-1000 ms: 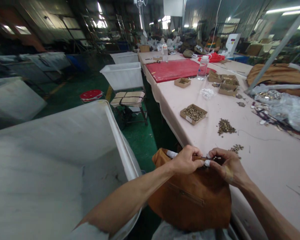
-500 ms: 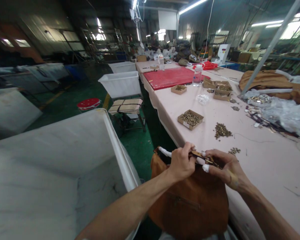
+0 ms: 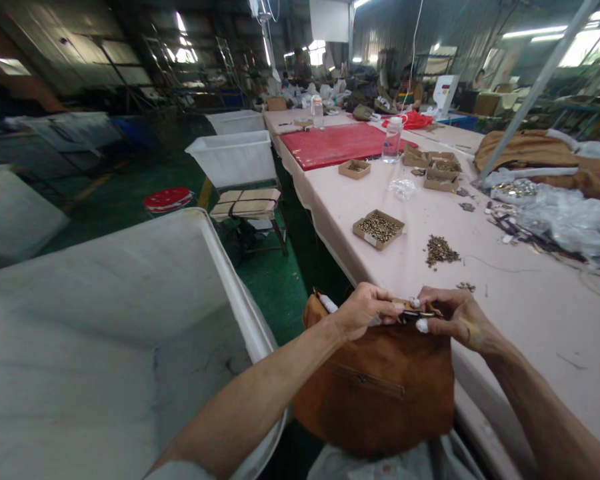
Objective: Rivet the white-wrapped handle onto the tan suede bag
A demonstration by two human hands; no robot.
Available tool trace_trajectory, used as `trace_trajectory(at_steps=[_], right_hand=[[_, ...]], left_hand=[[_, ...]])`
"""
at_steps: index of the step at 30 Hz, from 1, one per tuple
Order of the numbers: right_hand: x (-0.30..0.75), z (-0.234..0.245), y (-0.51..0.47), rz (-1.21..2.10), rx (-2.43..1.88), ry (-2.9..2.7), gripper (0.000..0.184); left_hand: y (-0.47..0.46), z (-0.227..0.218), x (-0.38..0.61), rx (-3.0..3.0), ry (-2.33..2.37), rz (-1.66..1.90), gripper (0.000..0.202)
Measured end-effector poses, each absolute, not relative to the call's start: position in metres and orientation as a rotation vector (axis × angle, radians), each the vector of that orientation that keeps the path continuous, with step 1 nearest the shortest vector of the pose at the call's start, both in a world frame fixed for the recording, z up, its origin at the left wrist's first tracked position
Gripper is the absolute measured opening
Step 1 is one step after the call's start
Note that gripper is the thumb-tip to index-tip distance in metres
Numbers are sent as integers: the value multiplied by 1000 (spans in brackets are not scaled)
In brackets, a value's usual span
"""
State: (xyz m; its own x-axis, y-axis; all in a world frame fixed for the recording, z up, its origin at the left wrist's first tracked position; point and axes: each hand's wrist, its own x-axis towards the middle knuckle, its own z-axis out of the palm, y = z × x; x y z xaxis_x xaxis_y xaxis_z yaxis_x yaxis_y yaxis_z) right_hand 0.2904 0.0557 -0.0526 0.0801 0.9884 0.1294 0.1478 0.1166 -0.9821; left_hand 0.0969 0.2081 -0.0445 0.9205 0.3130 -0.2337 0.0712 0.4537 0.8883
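Observation:
A brown handbag [image 3: 375, 393] with a zipped front pocket rests on my lap against the table edge. At its top edge, my left hand [image 3: 363, 312] pinches a brown strap [image 3: 405, 307] between thumb and fingers. My right hand [image 3: 455, 319] is closed on the same strap at its metal buckle [image 3: 427, 313]; white wrapping covers the thumb tip. Part of the buckle is hidden by the fingers. White wrapping also shows on the bag's handle [image 3: 328, 303], left of my left hand.
On the pink-covered table [image 3: 520, 307] stand a box of brass studs [image 3: 379, 229], a loose stud pile [image 3: 440, 251], a water bottle [image 3: 392, 140] and a red board [image 3: 337, 145]. A large white bin [image 3: 220, 267] is at my left. A metal pole [image 3: 535, 93] slants at right.
My left hand has shifted from a fist over the strap to a pinch lower beside the buckle. My right hand moved slightly right, and the bag's front now tilts more into view.

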Motion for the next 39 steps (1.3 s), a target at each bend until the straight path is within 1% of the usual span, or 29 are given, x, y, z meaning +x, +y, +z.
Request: trace_trajectory(at_steps=[3,5,7,9,11,14,18,26,29,32,35,38,39], right_hand=[[313,-41,48,988,-1314,-1332,30],[341,-39,38,801,-1476,-1242,34],[371,-44,26,559,-1739,-1131,37],[396,-54,16,445,-1977,-1102,35],[410,-67,11,455,-2109,-1144,26],[412,-85,13,499,-2186,-1219,16],[407,-99,23,517,-2262,-1286,25],[408,-105,35,334,-2456,-1306,27],[402,-104,39,249,-2536,-1285,26],[394,-95,40,180,-2550,-1301,19],[378,-75,31,166,-2455,-1363,12],[354,-50,24,186,-2251,-1447,15],[344,-41,24,156,-2079,-1506,13]], left_hand=[[208,-45,100,1135,463,188,30],[209,-45,101,1127,503,217,28],[209,-45,103,1120,529,239,25],[208,-43,104,1124,529,260,22],[207,-42,104,1128,528,276,20],[206,-42,104,1151,536,284,21],[208,-44,103,1226,528,276,21],[214,-38,104,1385,542,342,23],[215,-36,103,1416,533,346,24],[214,-38,100,1450,553,350,24],[207,-41,96,1527,575,377,23],[200,-47,94,1616,538,352,26],[199,-50,94,1630,523,329,28]])
